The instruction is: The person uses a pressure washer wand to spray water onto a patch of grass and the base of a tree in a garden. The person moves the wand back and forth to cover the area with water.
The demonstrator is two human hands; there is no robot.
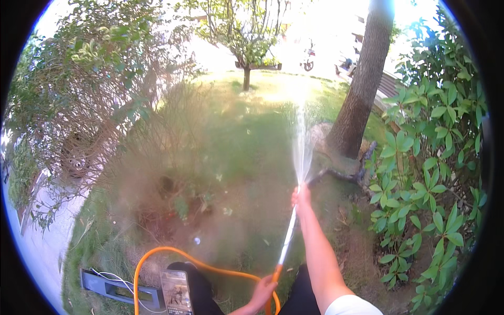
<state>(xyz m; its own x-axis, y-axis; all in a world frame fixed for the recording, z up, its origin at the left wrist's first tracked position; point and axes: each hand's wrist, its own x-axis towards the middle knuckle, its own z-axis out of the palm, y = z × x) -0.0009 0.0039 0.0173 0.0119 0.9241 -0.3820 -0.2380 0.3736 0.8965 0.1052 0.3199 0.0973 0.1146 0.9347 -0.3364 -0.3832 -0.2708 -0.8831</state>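
My right hand [302,200], arm stretched forward, is closed around the far end of a white pipe [288,238]. A fan of water [302,153] sprays from that end over the grass. Lower down, my left hand [263,292] grips an orange hose [185,255] close to where it joins the pipe. The hose loops out to the left and passes below the frame. How the pipe and hose are joined is hard to make out. A smartphone [176,293] with its screen lit is near my left thigh.
A grey rectangular frame [120,289] with a white cable lies on the grass at left. A thick tree trunk [356,94] and leafy shrub [433,189] stand right. Bare-twigged bushes [114,106] border a paved path [55,220]. A small tree [246,76] and motorcycle [308,61] are farther off.
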